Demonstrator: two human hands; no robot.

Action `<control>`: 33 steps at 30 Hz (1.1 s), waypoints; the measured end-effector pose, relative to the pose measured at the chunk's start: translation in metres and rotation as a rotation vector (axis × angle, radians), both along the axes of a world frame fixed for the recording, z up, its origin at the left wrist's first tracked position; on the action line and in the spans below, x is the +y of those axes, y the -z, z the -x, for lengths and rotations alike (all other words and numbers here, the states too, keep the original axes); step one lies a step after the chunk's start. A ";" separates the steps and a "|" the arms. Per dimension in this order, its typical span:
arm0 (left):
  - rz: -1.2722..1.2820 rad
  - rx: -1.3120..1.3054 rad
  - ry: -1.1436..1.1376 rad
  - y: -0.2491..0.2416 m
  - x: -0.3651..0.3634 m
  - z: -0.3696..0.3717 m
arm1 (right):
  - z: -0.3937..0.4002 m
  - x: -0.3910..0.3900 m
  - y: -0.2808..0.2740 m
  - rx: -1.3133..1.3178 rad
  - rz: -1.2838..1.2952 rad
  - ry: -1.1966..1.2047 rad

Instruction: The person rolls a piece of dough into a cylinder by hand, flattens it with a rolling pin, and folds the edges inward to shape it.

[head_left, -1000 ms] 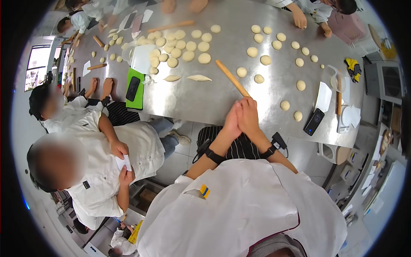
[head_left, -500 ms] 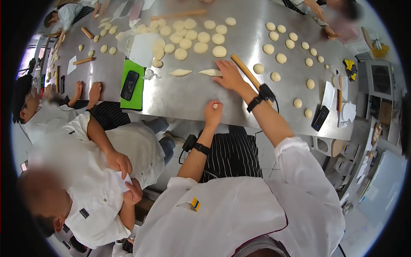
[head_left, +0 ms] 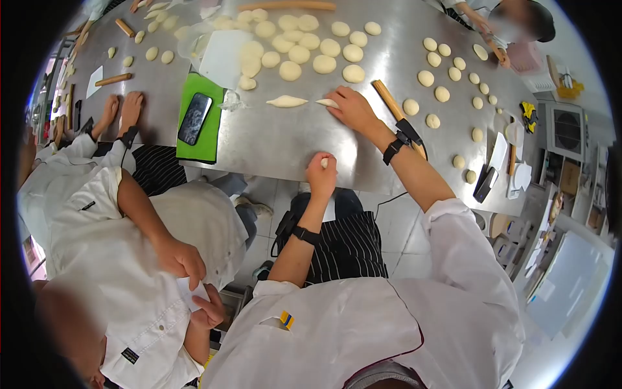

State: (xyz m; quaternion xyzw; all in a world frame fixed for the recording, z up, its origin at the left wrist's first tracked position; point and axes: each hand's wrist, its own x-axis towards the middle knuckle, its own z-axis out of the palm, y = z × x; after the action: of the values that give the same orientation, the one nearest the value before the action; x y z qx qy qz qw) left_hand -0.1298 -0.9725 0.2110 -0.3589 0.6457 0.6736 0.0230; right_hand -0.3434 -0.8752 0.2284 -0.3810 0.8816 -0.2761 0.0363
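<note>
My right hand (head_left: 355,109) lies over the right-hand pointed piece of dough (head_left: 328,103), its fingers curled round it. Only the tapered left tip shows; the rest is under the hand. Just left of it a second spindle-shaped piece of dough (head_left: 287,101) rests on the steel table. My left hand (head_left: 321,174) is closed in a fist at the table's front edge, with a small pale bit of dough (head_left: 324,163) showing at the top of the fist. A wooden rolling pin (head_left: 389,100) lies beside my right hand, passing partly behind my wrist device.
Several flat dough rounds (head_left: 299,54) lie further back, and several dough balls (head_left: 442,94) to the right. A phone (head_left: 195,118) sits on a green cloth (head_left: 208,144) at left. A co-worker (head_left: 149,214) stands close on my left, holding white paper (head_left: 194,294).
My right hand now covers more of the right-hand dough piece, so less of it shows. The left fist stays near the table edge. The whole view has shifted slightly.
</note>
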 end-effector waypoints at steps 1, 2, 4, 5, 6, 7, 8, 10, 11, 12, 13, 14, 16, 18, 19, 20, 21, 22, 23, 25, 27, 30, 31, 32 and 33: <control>0.002 0.000 -0.003 0.004 -0.003 0.001 | 0.000 -0.001 -0.002 -0.008 -0.025 -0.020; 0.018 0.008 0.011 0.007 -0.005 0.002 | 0.000 0.000 -0.005 -0.009 -0.025 -0.021; 0.027 0.013 0.030 0.014 -0.006 0.003 | 0.000 0.009 -0.009 0.003 -0.051 -0.075; -0.022 0.024 0.013 0.016 -0.007 0.003 | 0.000 0.012 -0.008 0.000 -0.057 -0.072; -0.071 0.038 -0.003 0.018 -0.007 0.004 | 0.002 0.015 -0.009 -0.033 -0.005 -0.084; -0.077 0.039 0.002 0.018 -0.007 0.004 | 0.003 0.018 -0.010 -0.065 0.047 -0.096; -0.066 0.035 0.005 0.018 -0.007 0.005 | 0.003 0.021 -0.012 -0.064 0.042 -0.093; -0.054 0.032 0.009 0.016 -0.007 0.008 | 0.002 0.025 -0.013 -0.220 0.049 -0.041; -0.009 0.051 0.005 0.016 -0.007 0.009 | 0.002 0.027 -0.012 -0.220 0.048 -0.039; 0.035 0.069 0.003 0.015 -0.007 0.010 | 0.001 0.028 -0.011 -0.249 0.033 -0.038; 0.034 0.069 0.007 0.013 -0.008 0.011 | 0.000 0.030 -0.012 -0.277 0.019 -0.037; 0.015 0.056 -0.013 0.012 -0.008 0.014 | -0.001 0.030 -0.011 -0.276 0.018 -0.034; -0.007 0.043 -0.032 0.009 -0.009 0.019 | -0.007 0.029 -0.009 -0.239 0.073 0.026; 0.041 0.054 -0.038 0.008 -0.010 0.023 | -0.005 0.025 -0.008 -0.197 0.078 0.029; 0.042 0.053 -0.037 0.008 -0.011 0.023 | -0.004 0.024 -0.006 -0.157 0.085 0.032; 0.031 0.056 -0.033 0.007 -0.012 0.023 | -0.003 0.023 -0.004 -0.158 0.087 0.033; 0.019 0.059 -0.030 0.007 -0.013 0.024 | -0.001 0.022 -0.003 -0.159 0.097 -0.004; 0.020 0.059 -0.030 0.008 -0.014 0.024 | 0.000 0.021 -0.004 -0.161 0.105 -0.041; 0.017 0.067 -0.041 0.008 -0.014 0.024 | 0.000 0.021 -0.006 -0.162 0.105 -0.040; 0.019 0.078 -0.053 -0.002 -0.017 0.028 | 0.001 0.021 -0.008 -0.145 0.118 -0.054; 0.091 0.035 0.009 -0.013 -0.019 0.029 | -0.004 0.020 -0.008 -0.139 0.123 -0.044; 0.372 0.167 0.079 0.004 -0.015 0.027 | -0.010 0.015 -0.006 -0.115 0.117 -0.007; 0.375 0.168 0.078 0.001 -0.015 0.029 | -0.012 0.013 -0.004 -0.103 0.106 0.023; 0.376 0.164 0.094 -0.001 -0.014 0.030 | -0.012 0.012 -0.001 -0.103 0.108 0.021; 0.377 0.160 0.111 -0.003 -0.014 0.031 | -0.012 0.011 0.001 -0.086 0.115 0.026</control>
State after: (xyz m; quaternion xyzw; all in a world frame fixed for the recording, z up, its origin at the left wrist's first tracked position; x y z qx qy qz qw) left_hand -0.1612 -0.9865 0.2141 -0.2660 0.7788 0.5651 -0.0585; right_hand -0.3312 -0.8643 0.2271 -0.3587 0.8668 -0.3431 0.0484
